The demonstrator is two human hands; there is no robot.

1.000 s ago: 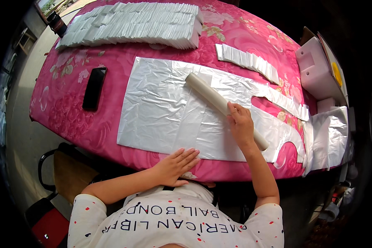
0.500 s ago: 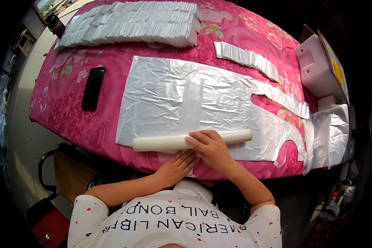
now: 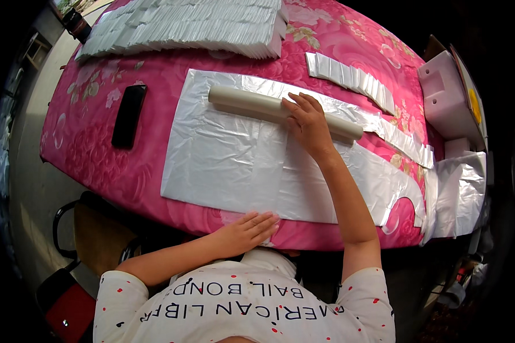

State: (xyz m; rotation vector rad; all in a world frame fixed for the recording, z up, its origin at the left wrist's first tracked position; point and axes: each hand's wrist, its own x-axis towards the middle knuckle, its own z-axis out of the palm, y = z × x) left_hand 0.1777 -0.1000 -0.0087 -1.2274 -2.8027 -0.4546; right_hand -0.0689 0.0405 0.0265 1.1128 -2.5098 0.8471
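A white plastic carrier bag [image 3: 229, 166] with cut-out handles lies spread flat, its handle end to the right. Across its far part rests a long pale tube [image 3: 240, 102], slanting down toward the right. My right hand [image 3: 310, 123] is on the tube right of its middle, fingers over the far side and thumb on the near side; the palm covers that part. My left hand [image 3: 252, 231] lies flat at the table's near edge, fingers stretched out, by the bag's near edge and apart from the tube.
Rows of folded white bags [image 3: 183, 31] stand at the far left, with a shorter row [image 3: 352, 80] farther right. A black phone [image 3: 129, 117] lies left. White foam box [image 3: 449, 94] and loose plastic sheeting [image 3: 460, 194] are at the right. Pink flowered cloth [image 3: 91, 154] covers the table.
My right hand has moved the tube from the bag's near edge to its far part. My left hand stays near the table edge, now clear of the right hand.
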